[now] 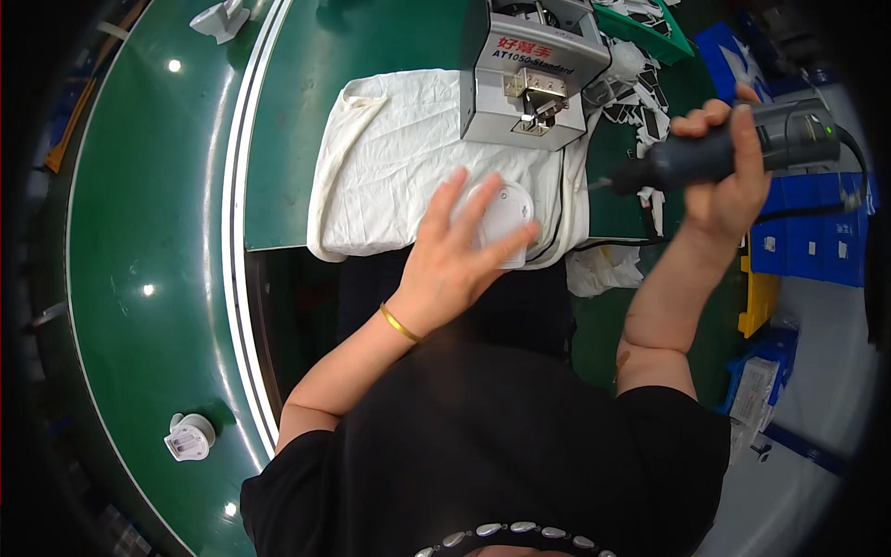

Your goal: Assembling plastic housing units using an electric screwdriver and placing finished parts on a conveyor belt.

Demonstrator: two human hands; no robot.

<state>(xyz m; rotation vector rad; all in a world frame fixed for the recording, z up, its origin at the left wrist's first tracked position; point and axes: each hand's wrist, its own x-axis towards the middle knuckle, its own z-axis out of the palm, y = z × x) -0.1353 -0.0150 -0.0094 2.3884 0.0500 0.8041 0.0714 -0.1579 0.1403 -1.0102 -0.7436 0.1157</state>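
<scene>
My right hand (733, 186) is wrapped round a dark electric screwdriver (691, 161), raised at the right with its bit pointing left. A cable runs from the tool's rear end. My left hand (447, 267) has its fingers spread at a round white plastic part (507, 212), blurred by motion; whether it grips the part's rim is hidden. That part is over the near right area of a white cloth (399, 167), its hollow face with small holes turned up. Beyond it stands a grey metal screw feeder (497, 116), apart from the screwdriver bit.
Behind the feeder, a green tray (682, 45) and the bench hold many white-and-dark parts (640, 107). Blue bins (807, 227) and a yellow bin (759, 295) stand at the right. Along the left runs a green conveyor belt (158, 343) carrying a white assembly (190, 436) and another white piece (221, 20).
</scene>
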